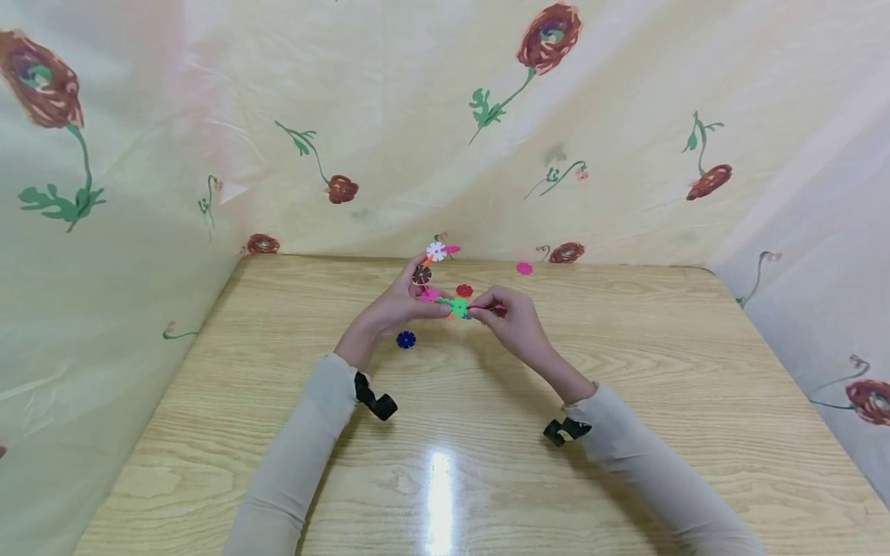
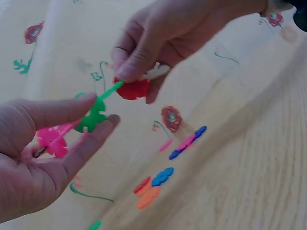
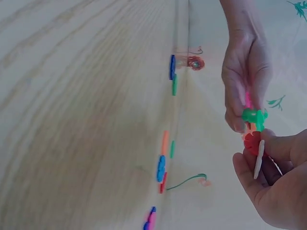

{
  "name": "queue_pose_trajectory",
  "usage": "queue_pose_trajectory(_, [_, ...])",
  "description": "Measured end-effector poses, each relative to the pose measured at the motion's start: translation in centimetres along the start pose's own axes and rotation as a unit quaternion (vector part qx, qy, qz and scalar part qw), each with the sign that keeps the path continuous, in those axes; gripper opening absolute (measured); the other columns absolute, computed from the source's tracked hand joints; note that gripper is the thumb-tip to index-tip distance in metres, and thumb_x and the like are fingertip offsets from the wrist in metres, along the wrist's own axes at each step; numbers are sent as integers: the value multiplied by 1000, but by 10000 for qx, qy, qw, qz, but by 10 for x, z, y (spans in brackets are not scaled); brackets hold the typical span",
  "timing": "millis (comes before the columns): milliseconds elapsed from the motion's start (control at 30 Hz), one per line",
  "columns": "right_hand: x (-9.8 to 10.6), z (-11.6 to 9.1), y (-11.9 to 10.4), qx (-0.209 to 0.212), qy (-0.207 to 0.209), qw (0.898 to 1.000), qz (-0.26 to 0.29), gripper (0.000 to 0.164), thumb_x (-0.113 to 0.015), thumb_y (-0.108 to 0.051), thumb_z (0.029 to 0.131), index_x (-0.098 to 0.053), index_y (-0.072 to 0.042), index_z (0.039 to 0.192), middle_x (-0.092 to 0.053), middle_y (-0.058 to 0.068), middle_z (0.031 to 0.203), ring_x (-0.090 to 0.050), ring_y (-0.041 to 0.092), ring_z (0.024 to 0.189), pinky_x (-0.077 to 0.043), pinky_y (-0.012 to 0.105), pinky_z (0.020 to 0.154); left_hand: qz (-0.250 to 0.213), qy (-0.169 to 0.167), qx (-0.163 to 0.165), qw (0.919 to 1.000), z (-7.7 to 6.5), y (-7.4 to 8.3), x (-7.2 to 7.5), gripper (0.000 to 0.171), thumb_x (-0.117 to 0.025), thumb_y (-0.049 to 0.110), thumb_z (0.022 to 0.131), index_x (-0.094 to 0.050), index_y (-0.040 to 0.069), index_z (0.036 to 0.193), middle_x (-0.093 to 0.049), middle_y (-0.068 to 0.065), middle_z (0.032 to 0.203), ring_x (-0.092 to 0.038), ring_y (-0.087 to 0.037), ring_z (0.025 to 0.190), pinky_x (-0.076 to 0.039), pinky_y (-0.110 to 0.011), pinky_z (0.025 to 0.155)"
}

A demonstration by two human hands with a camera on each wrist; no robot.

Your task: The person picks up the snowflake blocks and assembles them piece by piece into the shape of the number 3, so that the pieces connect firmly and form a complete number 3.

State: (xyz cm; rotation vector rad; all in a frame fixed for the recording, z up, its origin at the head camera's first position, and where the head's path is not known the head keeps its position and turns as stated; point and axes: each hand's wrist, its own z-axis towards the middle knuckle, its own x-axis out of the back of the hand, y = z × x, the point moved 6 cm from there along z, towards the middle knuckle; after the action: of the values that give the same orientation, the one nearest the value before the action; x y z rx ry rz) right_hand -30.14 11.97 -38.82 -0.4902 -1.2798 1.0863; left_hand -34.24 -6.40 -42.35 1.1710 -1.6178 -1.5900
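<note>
My left hand pinches a green notched plastic disc between thumb and fingers. A pink disc is joined to it inside the palm. From there the chain rises past a brown disc to a white disc in the head view. Thumb and fingers of my right hand pinch a red disc, with another white disc beside it. In the left wrist view a thin green edge spans from the green disc to the red one; whether they are locked together I cannot tell.
Loose discs lie on the wooden table: a dark blue one, a red one and a pink one. Orange and blue discs lie below the hands. A flowered cloth hangs behind the table.
</note>
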Motion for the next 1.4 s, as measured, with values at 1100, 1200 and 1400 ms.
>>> queue_pose_trajectory(1100, [-13,14,-19,843,-882,9908,-577,26,-81,-12,87,-78,-6,112,-71,7,90,-65,15,78,-59,24,70,362,-362,-307,9982,-7,14,2,105,-74,1,91,-4,33,162,-76,-12,101,-75,-23,89,-56,-45,101])
queue_pose_trajectory(1200, [-14,13,-21,967,-918,9899,-483,25,-81,-8,85,-78,-6,109,-71,8,89,-64,15,76,-58,23,69,462,-434,-327,9975,-6,14,1,103,-73,0,90,-7,33,162,-75,-9,95,-75,-22,89,-57,-42,99])
queue_pose_trajectory(1400, [-14,13,-21,995,-875,9899,-511,25,-83,-6,82,-79,-3,107,-71,9,87,-62,14,72,-55,20,64,599,-392,-379,9967,-8,15,-2,102,-73,1,90,-9,32,162,-74,-7,92,-74,-21,89,-54,-44,102])
